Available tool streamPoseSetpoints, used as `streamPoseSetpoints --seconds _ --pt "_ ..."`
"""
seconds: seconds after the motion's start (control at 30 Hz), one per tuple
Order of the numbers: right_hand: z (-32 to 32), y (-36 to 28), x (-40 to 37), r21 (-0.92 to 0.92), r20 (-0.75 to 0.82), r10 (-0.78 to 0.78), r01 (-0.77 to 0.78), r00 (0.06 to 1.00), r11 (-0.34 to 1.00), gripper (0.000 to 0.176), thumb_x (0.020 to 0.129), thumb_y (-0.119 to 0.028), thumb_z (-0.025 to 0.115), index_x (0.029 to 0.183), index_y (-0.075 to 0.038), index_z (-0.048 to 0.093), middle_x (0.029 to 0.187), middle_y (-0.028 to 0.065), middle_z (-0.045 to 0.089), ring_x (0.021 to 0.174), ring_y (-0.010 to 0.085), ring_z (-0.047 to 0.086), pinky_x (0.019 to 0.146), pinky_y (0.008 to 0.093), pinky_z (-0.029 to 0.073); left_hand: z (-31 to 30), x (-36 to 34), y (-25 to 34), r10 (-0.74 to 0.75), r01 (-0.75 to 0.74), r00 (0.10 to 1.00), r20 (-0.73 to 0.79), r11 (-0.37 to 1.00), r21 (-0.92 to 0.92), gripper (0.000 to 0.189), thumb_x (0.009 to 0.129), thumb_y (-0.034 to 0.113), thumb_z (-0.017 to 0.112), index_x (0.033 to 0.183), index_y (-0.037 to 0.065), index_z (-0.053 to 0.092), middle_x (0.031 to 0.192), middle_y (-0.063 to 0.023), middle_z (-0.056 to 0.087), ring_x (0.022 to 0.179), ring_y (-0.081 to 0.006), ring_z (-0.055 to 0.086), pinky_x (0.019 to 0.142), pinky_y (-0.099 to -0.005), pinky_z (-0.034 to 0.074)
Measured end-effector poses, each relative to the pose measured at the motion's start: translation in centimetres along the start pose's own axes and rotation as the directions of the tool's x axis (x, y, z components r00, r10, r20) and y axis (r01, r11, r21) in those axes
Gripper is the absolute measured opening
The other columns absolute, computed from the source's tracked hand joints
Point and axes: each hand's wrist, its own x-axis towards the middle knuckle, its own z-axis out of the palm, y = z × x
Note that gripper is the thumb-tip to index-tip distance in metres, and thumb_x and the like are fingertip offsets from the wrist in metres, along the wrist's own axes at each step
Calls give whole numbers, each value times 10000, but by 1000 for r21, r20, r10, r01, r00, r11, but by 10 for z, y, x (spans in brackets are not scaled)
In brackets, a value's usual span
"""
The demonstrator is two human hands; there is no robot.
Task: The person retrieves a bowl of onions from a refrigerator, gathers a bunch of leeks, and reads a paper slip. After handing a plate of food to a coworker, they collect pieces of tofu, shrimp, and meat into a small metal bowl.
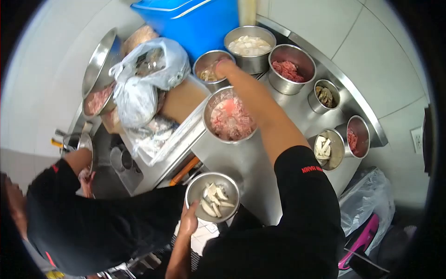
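Near the bottom centre, my left hand [189, 218] grips the rim of a metal bowl [190, 187]. Several pale, whitish strips [214, 200] lie in that bowl. My right arm stretches across the counter, and my right hand [225, 68] reaches into a metal pot [211, 85] at the back. Pale brownish pieces [207, 74] show inside this pot, while my fingers are hidden. Under my right forearm stands a larger pot [207, 122] of pinkish raw meat [230, 118]. Beside my right hand is a pot [252, 63] of white pieces in liquid.
Metal pots of red meat [288, 69], dark pieces [324, 96] and white strips [322, 147] line the right side. A blue bin [200, 28] stands behind plastic bags [136, 100]. At left, a co-worker [93, 223] works at a sink [107, 172].
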Motion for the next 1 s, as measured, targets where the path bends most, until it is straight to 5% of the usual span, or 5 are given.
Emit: streamPoseSetpoints --seconds 0.07,0.23,0.6,0.9,1.0 --pt "0 -21 -31 222 -283 194 -133 939 966 301 748 -255 614 1014 -134 686 1120 116 624 984 290 618 817 400 502 -6 -5 7 -34 29 997 -74 998 -55 434 901 195 485 1262 -33 405 1179 -157 529 1066 -238 535 923 -343 418" --pt "-49 -26 -58 37 159 -76 71 984 997 428 722 -179 651 1146 -134 617 1149 113 609 1024 269 598 819 405 489 -13 5 21 -31 17 995 -94 988 -152 421 900 162 483 1262 -34 396 1194 -147 518 1072 -226 526 931 -324 398" --pt "-52 24 -40 310 -123 95 -53 988 949 267 658 -219 738 822 -13 696 822 164 672 623 245 649 579 387 525 43 23 82 65 -69 997 -30 988 -137 451 913 252 474 1257 -30 402 1179 -161 540 1056 -259 561 917 -378 439" --pt "-70 13 -96 838 -137 247 -21 959 546 314 728 -189 741 968 -6 655 946 114 649 701 192 642 560 319 557 57 65 118 91 -78 994 53 976 -203 448 931 249 445 1293 -6 377 1212 -146 525 1108 -241 529 960 -364 407" --pt "-87 11 -108 940 -217 130 171 968 295 285 757 -197 718 983 -34 659 1029 73 625 850 135 600 629 290 554 73 79 140 125 -115 991 58 982 -150 412 944 271 411 1246 -8 403 1144 -138 560 953 -215 606 726 -340 519"
